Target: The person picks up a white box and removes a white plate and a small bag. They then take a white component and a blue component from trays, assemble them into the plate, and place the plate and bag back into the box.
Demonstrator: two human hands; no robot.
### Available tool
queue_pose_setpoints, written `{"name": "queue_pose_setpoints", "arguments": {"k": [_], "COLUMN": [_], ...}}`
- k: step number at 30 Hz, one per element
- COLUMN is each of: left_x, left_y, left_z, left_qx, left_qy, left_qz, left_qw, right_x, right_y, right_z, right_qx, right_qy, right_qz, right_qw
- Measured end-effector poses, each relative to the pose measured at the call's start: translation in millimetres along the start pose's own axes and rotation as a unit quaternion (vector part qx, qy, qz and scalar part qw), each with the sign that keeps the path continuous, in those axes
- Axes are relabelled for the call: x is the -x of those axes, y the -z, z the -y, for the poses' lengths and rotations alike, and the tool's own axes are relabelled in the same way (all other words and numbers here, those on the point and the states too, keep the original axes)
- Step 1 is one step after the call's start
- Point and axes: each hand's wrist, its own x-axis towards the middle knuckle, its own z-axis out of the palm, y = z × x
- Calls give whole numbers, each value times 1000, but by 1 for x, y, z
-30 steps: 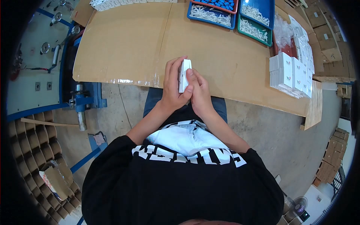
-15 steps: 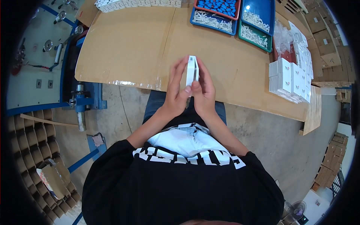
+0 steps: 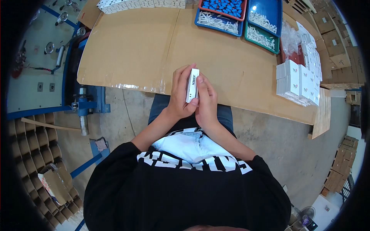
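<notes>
A small white box [image 3: 192, 86] with dark lettering on its narrow side is held between my two hands, over the near edge of the cardboard-covered table. My left hand [image 3: 179, 92] grips it from the left, the thumb at its lower end. On the other side my right hand [image 3: 207, 98] is closed against it, with the thumb along its upper right edge. The box looks closed from this side; its underside and far face are hidden by my fingers.
Trays of blue pieces [image 3: 223, 7] and white pieces [image 3: 217, 23] stand at the back, beside a green tray [image 3: 263, 39]. White boxes [image 3: 297, 82] are stacked at the right. More white boxes [image 3: 140, 4] line the back left. A blue-framed machine [image 3: 86, 104] stands left.
The white box has turned and come slightly closer to my body, so its lettered side now faces up. The gap seen along its side before no longer shows. Both hands have shifted with it.
</notes>
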Motion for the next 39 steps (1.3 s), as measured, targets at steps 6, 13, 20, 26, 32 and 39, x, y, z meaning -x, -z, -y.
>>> {"name": "queue_pose_setpoints", "arguments": {"k": [6, 13, 20, 26, 32, 39], "left_x": [3, 3, 3, -6, -14, -14], "left_y": [2, -2, -5, -13, -23, -20], "left_z": [15, 9, 11, 25, 32, 101], "left_qx": [15, 55, 64, 397, 443, 291], "left_qy": [-29, 39, 62, 289, 354, 263], "left_qz": [-17, -57, -63, -179, -103, 68], "left_qw": [999, 996, 994, 853, 817, 917], "right_x": [-3, -5, -9, -24, -47, -98], "right_y": [-1, -1, 1, 28, 77, 142], "right_z": [-11, -8, -5, 1, 16, 20], "right_qx": [71, 123, 162, -40, -78, 159], "right_qy": [38, 48, 50, -67, -56, -35], "right_qz": [25, 32, 34, -33, -24, -84], "right_qw": [996, 991, 985, 996, 995, 983]}}
